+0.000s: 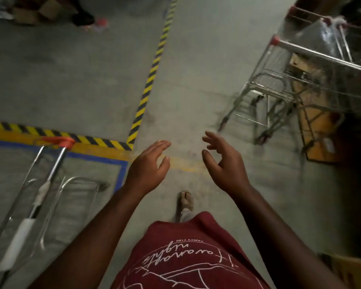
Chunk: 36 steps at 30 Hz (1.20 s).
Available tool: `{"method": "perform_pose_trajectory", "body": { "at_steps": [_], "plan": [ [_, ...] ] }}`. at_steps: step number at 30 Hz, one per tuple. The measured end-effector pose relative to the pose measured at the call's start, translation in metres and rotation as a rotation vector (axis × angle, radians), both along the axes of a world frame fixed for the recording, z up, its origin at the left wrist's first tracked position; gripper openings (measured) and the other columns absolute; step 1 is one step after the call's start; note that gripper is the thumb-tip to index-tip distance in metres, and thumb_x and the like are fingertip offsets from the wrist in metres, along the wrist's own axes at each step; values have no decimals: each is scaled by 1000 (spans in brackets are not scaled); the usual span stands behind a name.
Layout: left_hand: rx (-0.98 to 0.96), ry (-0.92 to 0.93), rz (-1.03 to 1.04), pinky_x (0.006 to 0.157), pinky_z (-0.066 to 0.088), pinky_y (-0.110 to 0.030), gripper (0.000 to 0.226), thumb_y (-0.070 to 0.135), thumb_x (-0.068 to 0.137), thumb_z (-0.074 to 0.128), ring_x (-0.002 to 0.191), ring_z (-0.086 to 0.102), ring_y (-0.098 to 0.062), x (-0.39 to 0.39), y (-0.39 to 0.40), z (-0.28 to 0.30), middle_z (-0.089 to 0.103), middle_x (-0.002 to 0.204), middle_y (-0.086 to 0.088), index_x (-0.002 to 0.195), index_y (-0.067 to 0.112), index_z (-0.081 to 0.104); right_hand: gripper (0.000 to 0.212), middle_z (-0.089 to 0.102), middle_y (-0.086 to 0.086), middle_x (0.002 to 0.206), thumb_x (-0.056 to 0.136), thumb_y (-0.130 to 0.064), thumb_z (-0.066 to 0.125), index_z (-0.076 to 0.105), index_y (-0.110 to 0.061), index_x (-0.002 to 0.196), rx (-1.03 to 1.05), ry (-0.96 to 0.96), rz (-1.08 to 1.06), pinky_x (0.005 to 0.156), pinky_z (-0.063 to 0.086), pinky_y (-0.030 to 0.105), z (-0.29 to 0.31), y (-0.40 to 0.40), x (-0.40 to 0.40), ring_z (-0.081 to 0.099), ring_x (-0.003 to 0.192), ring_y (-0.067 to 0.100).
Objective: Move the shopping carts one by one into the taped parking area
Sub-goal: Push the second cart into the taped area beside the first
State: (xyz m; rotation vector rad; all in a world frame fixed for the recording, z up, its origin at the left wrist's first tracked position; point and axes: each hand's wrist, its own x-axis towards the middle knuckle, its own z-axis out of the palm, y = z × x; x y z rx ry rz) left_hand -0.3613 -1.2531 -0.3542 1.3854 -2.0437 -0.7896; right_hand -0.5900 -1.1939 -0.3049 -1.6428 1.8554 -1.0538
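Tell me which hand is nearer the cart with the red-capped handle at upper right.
Right. The right hand is open over bare floor, below and left of that cart, not touching it. The left hand is further left, nearer the parked cart.

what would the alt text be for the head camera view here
A person's empty left hand and right hand reach forward over a grey concrete floor, holding nothing. A shopping cart stands ahead to the right; another cart sits lower left inside the taped area.
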Motion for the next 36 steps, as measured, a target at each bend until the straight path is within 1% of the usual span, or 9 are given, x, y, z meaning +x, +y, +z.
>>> {"method": "perform_pose_trajectory", "body": {
  "at_steps": [4, 6, 11, 17, 21, 24, 28, 33, 36],
  "plan": [
    [48, -87, -205, 113, 43, -28, 47, 30, 97, 59, 137, 54, -13, -56, -20, 1, 61, 146, 3, 143, 21, 61, 29, 75, -17, 116, 97, -16, 66, 71, -24, 125, -37, -67, -173, 80, 56, 31, -11, 17, -47, 69, 103, -1],
    [56, -127, -287, 113, 45, -31, 47, 32, 97, 60, 137, 55, -14, -85, -30, -5, 62, 146, 2, 143, 21, 61, 26, 75, -18, 114, 97, -15, 67, 73, -24, 121, -27, -65, -210, 85, 56, 31, -18, 21, -72, 68, 103, -2],
    [90, -140, -367, 117, 41, -31, 47, 29, 100, 63, 141, 50, -11, -175, -61, -9, 58, 150, 4, 146, 23, 58, 25, 74, -20, 115, 98, -22, 67, 74, -28, 122, 21, -41, -266, 92, 56, 32, -27, 10, -158, 67, 108, -3],
    [40, -143, -433, 120, 32, -25, 48, 26, 99, 64, 139, 52, -11, -294, -97, 3, 58, 150, 3, 146, 20, 58, 27, 72, -22, 117, 99, -30, 65, 72, -33, 125, 85, -30, -358, 85, 53, 29, -19, -14, -280, 60, 103, -16],
    [37, -115, -461, 122, 35, -35, 49, 25, 100, 65, 141, 50, -11, -359, -116, 12, 57, 151, 3, 148, 20, 57, 33, 73, -18, 115, 96, -48, 59, 69, -39, 126, 103, -7, -384, 89, 57, 37, -15, -26, -343, 66, 99, -3],
    [25, -98, -494, 123, 34, -33, 51, 24, 100, 65, 143, 47, -10, -395, -133, 15, 54, 153, 4, 150, 21, 55, 33, 74, -16, 114, 97, -46, 59, 70, -38, 126, 97, -6, -397, 90, 57, 39, -12, -37, -380, 68, 103, 0],
    [1, -105, -576, 122, 36, -32, 52, 30, 100, 62, 144, 46, -7, -433, -173, 16, 53, 155, 5, 151, 22, 53, 28, 71, -17, 111, 100, -34, 65, 71, -33, 127, 88, 2, -442, 87, 58, 34, -9, -62, -430, 66, 104, 0],
    [15, -111, -625, 119, 39, -30, 54, 33, 98, 60, 144, 47, -9, -491, -235, 6, 53, 154, 5, 150, 22, 54, 28, 66, -24, 109, 100, -32, 64, 71, -31, 128, 118, -7, -504, 83, 51, 20, -14, -101, -476, 55, 100, -24],
    [17, -94, -694, 118, 35, -23, 55, 33, 97, 58, 144, 46, -9, -536, -273, 0, 53, 155, 5, 151, 22, 53, 25, 66, -30, 106, 101, -29, 65, 72, -33, 125, 129, -31, -518, 85, 52, 20, -12, -137, -500, 58, 102, -21]
  ]
}}
